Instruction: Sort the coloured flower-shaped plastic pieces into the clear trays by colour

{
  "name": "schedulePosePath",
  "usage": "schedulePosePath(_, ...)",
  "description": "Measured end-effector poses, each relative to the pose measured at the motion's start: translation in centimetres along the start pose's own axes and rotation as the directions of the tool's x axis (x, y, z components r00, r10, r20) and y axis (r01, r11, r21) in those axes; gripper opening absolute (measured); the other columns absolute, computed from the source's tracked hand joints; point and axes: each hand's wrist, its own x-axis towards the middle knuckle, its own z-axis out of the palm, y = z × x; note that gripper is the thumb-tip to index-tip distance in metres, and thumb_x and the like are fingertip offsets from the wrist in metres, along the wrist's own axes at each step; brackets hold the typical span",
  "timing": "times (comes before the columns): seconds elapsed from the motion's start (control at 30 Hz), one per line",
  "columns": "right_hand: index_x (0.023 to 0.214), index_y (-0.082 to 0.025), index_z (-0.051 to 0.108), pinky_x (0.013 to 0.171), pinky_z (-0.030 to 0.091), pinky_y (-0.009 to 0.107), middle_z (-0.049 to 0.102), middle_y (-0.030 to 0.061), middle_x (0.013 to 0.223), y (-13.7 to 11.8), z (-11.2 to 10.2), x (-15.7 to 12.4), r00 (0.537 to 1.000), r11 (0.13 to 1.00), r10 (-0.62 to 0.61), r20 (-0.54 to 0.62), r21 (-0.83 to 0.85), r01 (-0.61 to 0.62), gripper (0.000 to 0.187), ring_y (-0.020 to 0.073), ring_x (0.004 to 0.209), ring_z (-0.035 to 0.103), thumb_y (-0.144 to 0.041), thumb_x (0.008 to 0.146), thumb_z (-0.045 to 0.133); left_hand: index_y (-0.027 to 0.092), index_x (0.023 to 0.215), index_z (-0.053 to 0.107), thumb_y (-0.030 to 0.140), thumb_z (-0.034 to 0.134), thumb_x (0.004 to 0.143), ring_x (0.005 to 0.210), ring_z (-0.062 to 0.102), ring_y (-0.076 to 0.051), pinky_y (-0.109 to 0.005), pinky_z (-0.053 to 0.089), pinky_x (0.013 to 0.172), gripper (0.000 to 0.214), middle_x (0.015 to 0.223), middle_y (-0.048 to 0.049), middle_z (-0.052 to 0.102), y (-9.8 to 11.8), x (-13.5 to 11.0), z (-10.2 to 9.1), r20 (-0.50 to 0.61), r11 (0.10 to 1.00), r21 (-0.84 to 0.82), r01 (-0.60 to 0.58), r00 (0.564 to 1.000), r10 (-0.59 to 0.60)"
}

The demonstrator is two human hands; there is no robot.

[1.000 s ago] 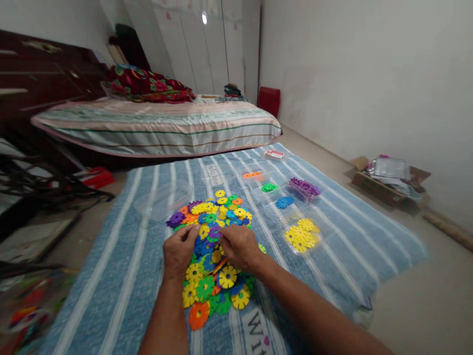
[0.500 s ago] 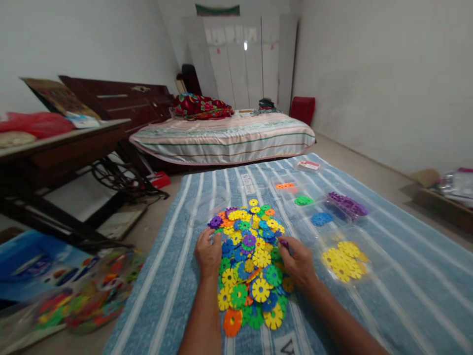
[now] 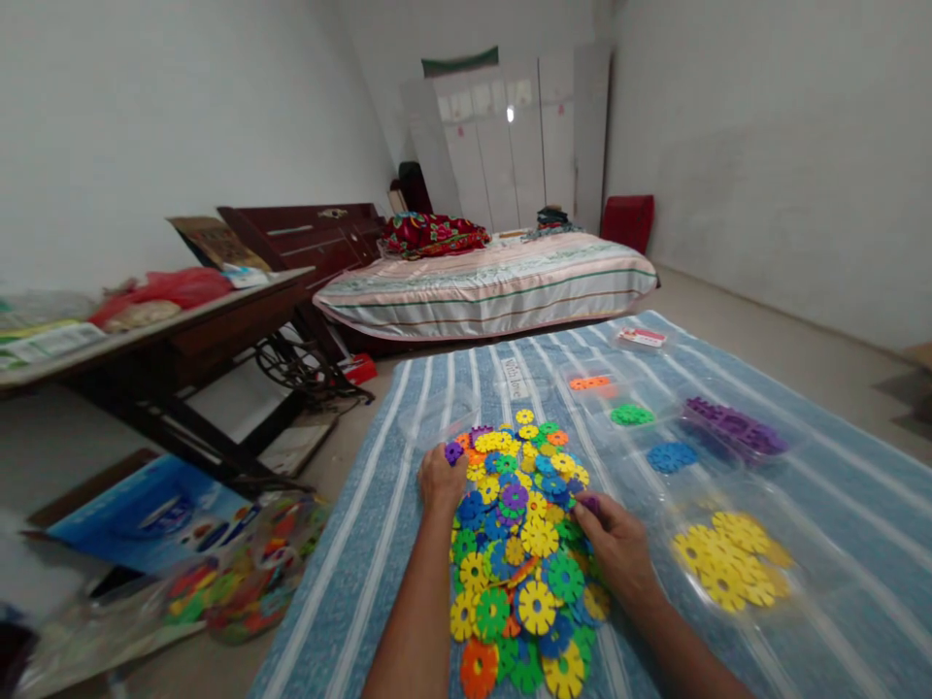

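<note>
A heap of notched plastic snowflake discs point(image 3: 540, 537) in yellow, green, blue, orange and purple lies on the striped cloth. At the heap's far left edge, my left hand point(image 3: 441, 478) has its fingers closed on a purple disc point(image 3: 452, 452). My right hand point(image 3: 615, 537) is by the heap's right side, pinching another purple disc point(image 3: 591, 503) between thumb and fingers. Right of it, clear trays hold sorted discs: yellow discs point(image 3: 730, 561), blue discs point(image 3: 672, 456), green discs point(image 3: 632, 415), orange discs point(image 3: 589, 383) and purple discs point(image 3: 734, 427).
A clear container point(image 3: 439, 416) stands beyond my left hand, and a small red-and-white card point(image 3: 642, 337) lies at the far edge. Past the cloth is a bed point(image 3: 487, 291). A sewing-machine table point(image 3: 182, 325) and a bag of colourful pieces point(image 3: 269, 573) are to the left.
The view has swung left and tilted up slightly. My left hand has moved forward onto the purple disc at the heap's edge. My right hand still pinches its purple disc beside the heap.
</note>
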Motion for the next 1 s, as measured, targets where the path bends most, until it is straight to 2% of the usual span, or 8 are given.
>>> schedulePosePath(0.13,0.086,-0.016,0.07,0.066,0.046,0.028,0.064,0.0019,0.072,-0.1,0.0,0.0,0.999,1.0,0.011,0.046,0.003,-0.011,0.041,0.0186,0.071,0.058,-0.056,0.079,0.06,0.015,0.119,0.063,0.035,0.052,0.085,0.111,0.061,-0.027,-0.033,0.043,0.092,0.041,0.12,-0.0153,0.067,0.8,-0.1,-0.2,0.047,0.998,0.043,-0.038,0.998,0.036)
schedulePosePath(0.33,0.082,-0.016,0.07,0.062,0.044,0.027,0.063,0.0018,0.07,-0.3,-0.1,0.0,0.998,0.999,0.018,0.06,-0.034,-0.016,0.044,0.0184,0.069,0.057,-0.058,0.079,0.06,0.016,0.115,0.067,0.033,0.063,0.079,0.11,0.062,-0.025,-0.033,0.041,0.098,0.04,0.118,-0.0124,0.069,-0.1,-1.8,-0.3,0.0,0.983,-0.047,-0.175,0.985,0.175)
schedulePosePath(0.43,0.083,-0.017,0.07,0.064,0.045,0.028,0.065,0.002,0.071,-0.3,-0.2,0.0,0.997,0.998,0.035,0.074,-0.053,-0.031,0.044,0.0192,0.07,0.058,-0.059,0.079,0.059,0.016,0.107,0.07,0.036,0.066,0.075,0.105,0.063,-0.026,-0.037,0.044,0.096,0.038,0.11,-0.0116,0.072,-0.6,-2.8,-0.5,-0.026,0.971,-0.145,-0.19,0.982,0.188)
schedulePosePath(0.5,0.084,-0.017,0.07,0.065,0.046,0.028,0.065,0.0022,0.071,-0.4,-0.2,0.0,0.995,0.998,0.046,0.085,-0.057,-0.042,0.044,0.02,0.071,0.059,-0.059,0.078,0.059,0.017,0.103,0.071,0.037,0.067,0.072,0.1,0.065,-0.025,-0.038,0.046,0.094,0.037,0.106,-0.0103,0.073,-0.6,-3.3,-0.6,-0.03,0.946,-0.277,-0.169,0.985,0.168)
schedulePosePath(0.57,0.084,-0.017,0.07,0.065,0.046,0.028,0.066,0.0024,0.071,-0.6,-0.2,0.0,0.995,0.997,0.05,0.088,-0.056,-0.045,0.044,0.0204,0.072,0.06,-0.059,0.078,0.059,0.018,0.101,0.072,0.039,0.07,0.068,0.093,0.067,-0.024,-0.037,0.049,0.09,0.039,0.101,-0.0086,0.074,-0.5,-3.8,-0.6,-0.007,0.882,-0.46,-0.099,0.994,0.108)
schedulePosePath(0.7,0.084,-0.017,0.07,0.066,0.046,0.028,0.066,0.0024,0.072,-0.8,-0.3,0.0,0.994,0.996,0.059,0.09,-0.066,-0.053,0.045,0.0206,0.073,0.06,-0.06,0.077,0.059,0.015,0.093,0.073,0.046,0.075,0.061,0.081,0.068,-0.022,-0.033,0.053,0.076,0.045,0.086,-0.0075,0.075,-0.1,-4.7,-1.0,0.098,0.673,-0.736,0.076,0.995,-0.005)
schedulePosePath(0.83,0.084,-0.017,0.07,0.065,0.046,0.027,0.066,0.0021,0.072,-0.8,-0.5,-0.1,0.994,0.994,0.064,0.084,-0.098,-0.056,0.044,0.0197,0.072,0.059,-0.06,0.078,0.059,0.012,0.092,0.074,0.057,0.073,0.061,0.073,0.066,-0.019,-0.028,0.051,0.066,0.055,0.078,-0.006,0.073,-0.4,-5.2,-1.5,0.164,0.509,-0.844,0.168,0.985,-0.053)
schedulePosePath(1.0,0.087,-0.018,0.071,0.066,0.048,0.028,0.067,0.0024,0.075,-0.5,-0.7,-0.2,0.995,0.993,0.055,0.084,-0.106,-0.046,0.042,0.02,0.074,0.059,-0.058,0.079,0.059,0.011,0.097,0.072,0.064,0.071,0.062,0.067,0.064,-0.017,-0.025,0.048,0.06,0.063,0.073,-0.0045,0.071,-1.5,-5.3,-1.1,0.179,0.385,-0.901,0.198,0.98,-0.084)
